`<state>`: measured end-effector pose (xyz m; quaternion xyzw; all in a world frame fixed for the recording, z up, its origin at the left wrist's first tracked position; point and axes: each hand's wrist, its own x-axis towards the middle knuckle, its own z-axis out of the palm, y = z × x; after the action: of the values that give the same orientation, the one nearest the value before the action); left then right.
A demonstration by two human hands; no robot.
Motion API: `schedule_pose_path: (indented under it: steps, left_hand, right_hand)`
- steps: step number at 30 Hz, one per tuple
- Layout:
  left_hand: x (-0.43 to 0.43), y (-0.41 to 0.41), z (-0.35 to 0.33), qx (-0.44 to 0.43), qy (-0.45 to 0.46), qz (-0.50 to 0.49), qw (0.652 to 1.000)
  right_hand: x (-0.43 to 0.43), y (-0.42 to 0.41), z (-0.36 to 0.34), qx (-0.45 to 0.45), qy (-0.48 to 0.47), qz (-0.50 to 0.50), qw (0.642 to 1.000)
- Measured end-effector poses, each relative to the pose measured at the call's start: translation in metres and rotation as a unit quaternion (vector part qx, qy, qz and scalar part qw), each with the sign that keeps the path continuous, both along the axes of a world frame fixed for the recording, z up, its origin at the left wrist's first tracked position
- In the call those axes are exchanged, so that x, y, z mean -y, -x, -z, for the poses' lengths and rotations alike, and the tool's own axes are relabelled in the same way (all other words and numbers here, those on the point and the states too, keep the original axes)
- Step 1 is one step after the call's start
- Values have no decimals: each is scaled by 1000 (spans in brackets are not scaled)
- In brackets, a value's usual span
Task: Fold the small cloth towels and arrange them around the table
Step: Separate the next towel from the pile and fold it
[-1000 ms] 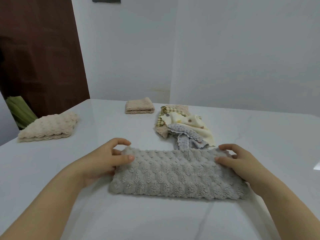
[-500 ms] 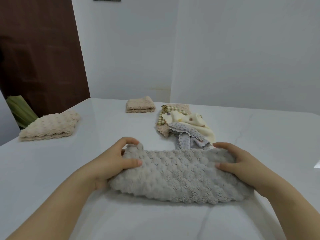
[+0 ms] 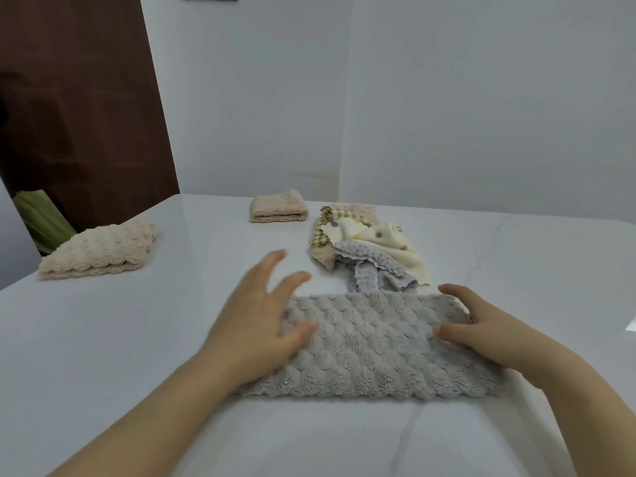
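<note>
A grey bubble-textured towel [image 3: 375, 346] lies folded into a long strip on the white table [image 3: 103, 339] in front of me. My left hand [image 3: 261, 321] rests flat over its left end with fingers spread, blurred by motion. My right hand [image 3: 481, 328] pinches the towel's right end between thumb and fingers. A folded cream bubble towel [image 3: 99, 249] sits at the left edge. A folded beige towel [image 3: 278, 211] lies at the far side. A pile of unfolded cloths [image 3: 368, 246], checked, cream and lilac, lies just beyond the grey towel.
White walls [image 3: 447, 98] rise behind the table's far edge. A dark brown door [image 3: 79, 98] stands at the back left, with a green object [image 3: 41, 218] beside it below the table edge.
My left hand has let go of the towel's left corner and opened flat over it. The grey towel has settled down flatter on the table. My right hand keeps its hold.
</note>
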<state>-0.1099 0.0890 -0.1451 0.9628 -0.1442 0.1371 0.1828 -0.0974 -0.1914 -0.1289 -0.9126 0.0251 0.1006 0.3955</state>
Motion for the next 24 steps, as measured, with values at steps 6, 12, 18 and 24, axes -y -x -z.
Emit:
schedule_pose_path:
  steps: [6, 12, 18, 24]
  left_hand:
    - [36, 0, 18, -106, -165, 103, 975]
    - [55, 4, 17, -163, -206, 88, 961]
    - [67, 5, 16, -164, -194, 78, 964]
    - [44, 2, 14, -145, -190, 60, 969]
  right_hand:
    - [-1, 0, -1, 30, 6, -9, 999]
    - [8, 1, -12, 25, -174, 39, 984]
    - [12, 4, -16, 12, -308, 78, 948]
    - [6, 5, -20, -10, -410, 40, 911]
